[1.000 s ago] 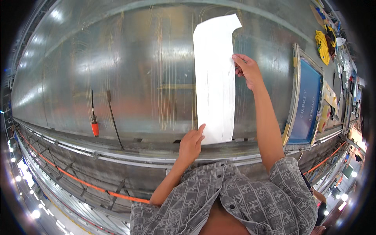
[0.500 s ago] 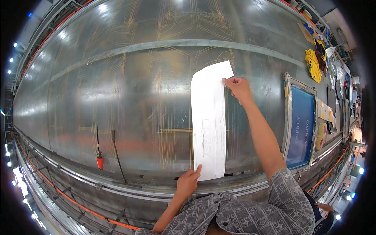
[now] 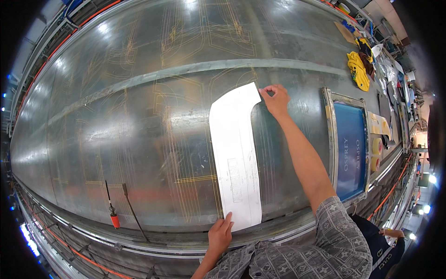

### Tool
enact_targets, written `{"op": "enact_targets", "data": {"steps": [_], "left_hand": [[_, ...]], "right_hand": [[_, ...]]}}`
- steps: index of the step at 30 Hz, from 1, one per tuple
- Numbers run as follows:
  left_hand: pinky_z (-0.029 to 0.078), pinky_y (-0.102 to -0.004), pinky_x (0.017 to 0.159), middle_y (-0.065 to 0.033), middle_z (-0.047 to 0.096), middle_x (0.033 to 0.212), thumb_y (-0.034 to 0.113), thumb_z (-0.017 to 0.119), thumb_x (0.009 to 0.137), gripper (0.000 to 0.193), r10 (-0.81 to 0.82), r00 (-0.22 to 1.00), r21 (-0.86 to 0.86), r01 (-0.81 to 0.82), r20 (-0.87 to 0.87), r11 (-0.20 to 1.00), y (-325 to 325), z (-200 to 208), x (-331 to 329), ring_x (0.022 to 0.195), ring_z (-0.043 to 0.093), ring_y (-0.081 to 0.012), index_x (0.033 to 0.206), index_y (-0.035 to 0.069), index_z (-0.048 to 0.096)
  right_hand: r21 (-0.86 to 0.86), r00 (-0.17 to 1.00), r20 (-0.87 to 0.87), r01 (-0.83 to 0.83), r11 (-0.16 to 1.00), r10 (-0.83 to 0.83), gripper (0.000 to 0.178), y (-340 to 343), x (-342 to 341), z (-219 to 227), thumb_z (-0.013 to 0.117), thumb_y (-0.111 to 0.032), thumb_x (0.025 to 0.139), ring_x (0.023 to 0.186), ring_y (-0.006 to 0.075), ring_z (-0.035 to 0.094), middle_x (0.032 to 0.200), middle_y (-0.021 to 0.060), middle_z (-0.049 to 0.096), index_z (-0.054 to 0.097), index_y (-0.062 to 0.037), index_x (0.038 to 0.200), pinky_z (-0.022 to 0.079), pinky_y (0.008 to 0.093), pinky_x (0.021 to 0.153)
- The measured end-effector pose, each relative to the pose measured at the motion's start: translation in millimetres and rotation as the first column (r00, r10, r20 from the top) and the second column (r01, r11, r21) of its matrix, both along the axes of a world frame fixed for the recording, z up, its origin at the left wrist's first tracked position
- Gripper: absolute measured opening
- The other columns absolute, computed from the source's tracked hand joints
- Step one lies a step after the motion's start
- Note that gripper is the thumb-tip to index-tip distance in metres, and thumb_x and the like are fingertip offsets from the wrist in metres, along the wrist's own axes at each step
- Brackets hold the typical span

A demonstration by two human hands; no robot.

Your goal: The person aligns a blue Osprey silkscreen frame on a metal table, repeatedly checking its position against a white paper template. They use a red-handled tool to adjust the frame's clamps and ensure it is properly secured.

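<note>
A broad grey metal bench (image 3: pixel 134 153), scored with yellowish lines and crossed by a pale strip (image 3: pixel 195 69), fills the room's middle; lamps (image 3: pixel 30 239) shine at 8 o'clock. At that hour also lie one red-handled tool (image 3: pixel 114 220) and one dark rod (image 3: pixel 133 211). One blue-filled frame (image 3: pixel 328 135) and two tape rolls (image 3: pixel 376 145) sit at 3 o'clock, one yellow cloth (image 3: pixel 358 73) at 2, and one other person (image 3: pixel 376 242) stands at 4. One white paper sheet (image 3: pixel 232 139) lies between the two hands. The left hand (image 3: pixel 219 234), grasping nothing, rests its extended forefinger on the sheet's 7 o'clock corner. The right hand (image 3: pixel 276 99) brings thumb and forefinger together at its 1 o'clock tip; whether they pinch paper cannot be told.
</note>
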State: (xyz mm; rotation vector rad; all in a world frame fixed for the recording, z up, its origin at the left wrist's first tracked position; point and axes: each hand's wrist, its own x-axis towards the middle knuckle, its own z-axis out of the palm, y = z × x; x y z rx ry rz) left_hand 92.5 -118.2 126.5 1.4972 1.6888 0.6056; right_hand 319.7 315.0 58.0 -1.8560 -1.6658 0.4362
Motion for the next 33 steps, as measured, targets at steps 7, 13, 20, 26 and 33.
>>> {"op": "enact_targets", "data": {"steps": [7,13,20,26,33], "left_hand": [[0.046,-0.0382,0.058,-0.0122,0.052,0.074,0.005,0.071,0.089,0.041,0.031,0.999,0.039,-0.033,0.044,0.999,0,-8,1,0.062,0.054,-0.0284,0.129,0.006,0.067],[0.047,-0.0369,0.057,-0.0085,0.053,0.072,0.007,0.074,0.088,0.040,0.076,0.997,0.089,-0.079,0.035,0.993,2,-17,6,0.061,0.055,-0.0253,0.127,0.010,0.069],[0.046,-0.0352,0.054,-0.0058,0.055,0.073,0.010,0.073,0.089,0.037,0.095,0.992,0.032,-0.093,-0.082,0.995,10,-7,10,0.058,0.055,-0.0233,0.126,0.012,0.071],[0.046,-0.0347,0.054,-0.0068,0.054,0.071,0.010,0.071,0.090,0.036,0.149,0.989,0.039,-0.149,0.012,0.988,11,-9,8,0.057,0.054,-0.0235,0.127,0.011,0.070],[0.045,-0.0364,0.052,-0.0060,0.051,0.067,0.015,0.072,0.091,0.037,0.073,0.994,0.007,-0.073,-0.085,0.997,13,-5,7,0.055,0.053,-0.0227,0.128,0.014,0.071]], "right_hand": [[0.003,0.996,0.081,0.040,0.999,-0.040,0.024,-16,-23,3,0.079,-0.039,0.083,0.117,0.0300,0.050,0.114,0.0073,0.063,0.075,-0.0151,0.085,0.031,0.0487,0.099],[0.140,0.972,-0.231,0.001,0.990,0.032,0.025,6,-19,7,0.082,-0.039,0.079,0.117,0.0296,0.050,0.116,0.0090,0.062,0.075,-0.0150,0.079,0.030,0.0511,0.100],[0.036,0.990,0.042,0.133,0.990,-0.135,0.025,4,-23,5,0.082,-0.041,0.077,0.119,0.0300,0.050,0.118,0.0084,0.063,0.074,-0.0175,0.076,0.030,0.0524,0.101],[-0.013,0.981,0.048,0.188,0.982,-0.187,0.026,7,-40,15,0.081,-0.045,0.077,0.118,0.0287,0.051,0.117,0.0063,0.064,0.074,-0.0199,0.075,0.030,0.0506,0.101],[0.080,0.983,0.066,0.168,0.983,-0.173,0.027,8,-29,-1,0.080,-0.045,0.078,0.119,0.0297,0.052,0.117,0.0061,0.066,0.075,-0.0189,0.076,0.031,0.0515,0.101]]}}
